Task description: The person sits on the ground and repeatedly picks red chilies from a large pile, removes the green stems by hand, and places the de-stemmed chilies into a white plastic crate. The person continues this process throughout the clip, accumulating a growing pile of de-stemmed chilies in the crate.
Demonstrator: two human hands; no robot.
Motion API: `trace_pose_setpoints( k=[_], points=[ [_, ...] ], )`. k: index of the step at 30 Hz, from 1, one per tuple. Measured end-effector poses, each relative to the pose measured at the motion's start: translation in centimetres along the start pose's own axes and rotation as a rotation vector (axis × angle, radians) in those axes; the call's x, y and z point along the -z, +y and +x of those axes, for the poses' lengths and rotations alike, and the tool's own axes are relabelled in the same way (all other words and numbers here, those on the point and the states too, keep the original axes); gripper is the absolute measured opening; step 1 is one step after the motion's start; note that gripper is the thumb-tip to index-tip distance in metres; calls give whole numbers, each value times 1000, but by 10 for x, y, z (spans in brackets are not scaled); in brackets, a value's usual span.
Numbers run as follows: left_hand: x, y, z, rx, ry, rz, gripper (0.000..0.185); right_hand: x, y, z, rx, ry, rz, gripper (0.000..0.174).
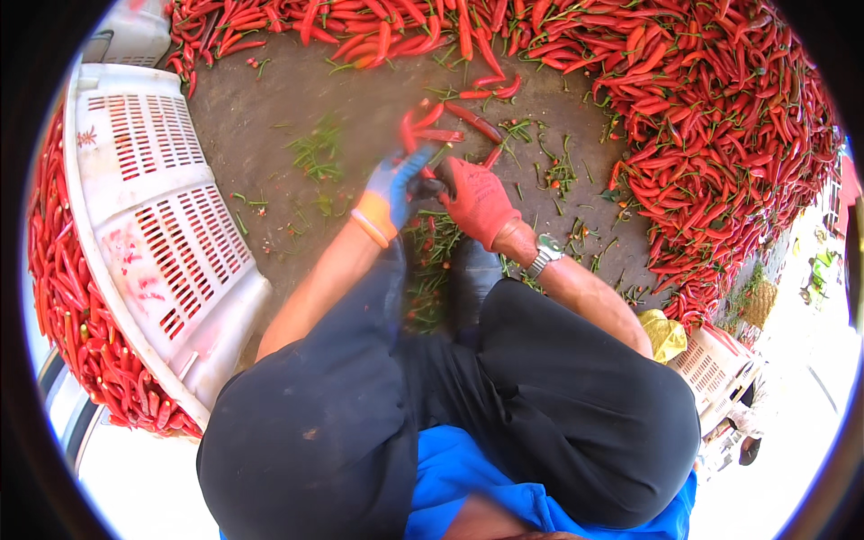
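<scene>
My left hand (393, 192), in a blue, grey and orange glove, is raised in front of my knees. It is blurred, with red chili peppers (410, 130) at its fingertips; whether it grips them is unclear. Close on its right, my right hand (474, 197) wears a red glove with dark fingertips, the fingers bent toward the left hand. What lies between the two hands is partly hidden. Just beyond them a few loose chilies (474, 123) lie on the brown ground. Cut green stems (432, 260) are scattered between my boots and around the hands.
A white slatted plastic crate (138, 223) full of red chilies stands at the left. A big heap of chilies (702, 135) curves from the far side round to the right. At the lower right are another crate (705, 364) and a yellow cloth or bag (663, 335).
</scene>
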State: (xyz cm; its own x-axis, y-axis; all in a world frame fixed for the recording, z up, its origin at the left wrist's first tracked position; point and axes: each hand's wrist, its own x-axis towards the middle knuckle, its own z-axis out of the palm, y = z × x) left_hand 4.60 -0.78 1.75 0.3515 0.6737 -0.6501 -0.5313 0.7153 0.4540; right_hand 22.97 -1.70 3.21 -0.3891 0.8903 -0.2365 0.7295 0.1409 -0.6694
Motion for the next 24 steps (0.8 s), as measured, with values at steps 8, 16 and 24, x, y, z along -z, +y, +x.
trace_pose_setpoints(
  k=[8,16,24],
  points=[
    [-3,7,-14,-485,248,572,26,16,8,8,-140,73,-5,29],
    [36,16,9,6,255,73,27,71,97,109,171,352,-464,30],
    [14,2,8,41,142,-187,34,89,114,94,-132,474,-36,27]
  ],
)
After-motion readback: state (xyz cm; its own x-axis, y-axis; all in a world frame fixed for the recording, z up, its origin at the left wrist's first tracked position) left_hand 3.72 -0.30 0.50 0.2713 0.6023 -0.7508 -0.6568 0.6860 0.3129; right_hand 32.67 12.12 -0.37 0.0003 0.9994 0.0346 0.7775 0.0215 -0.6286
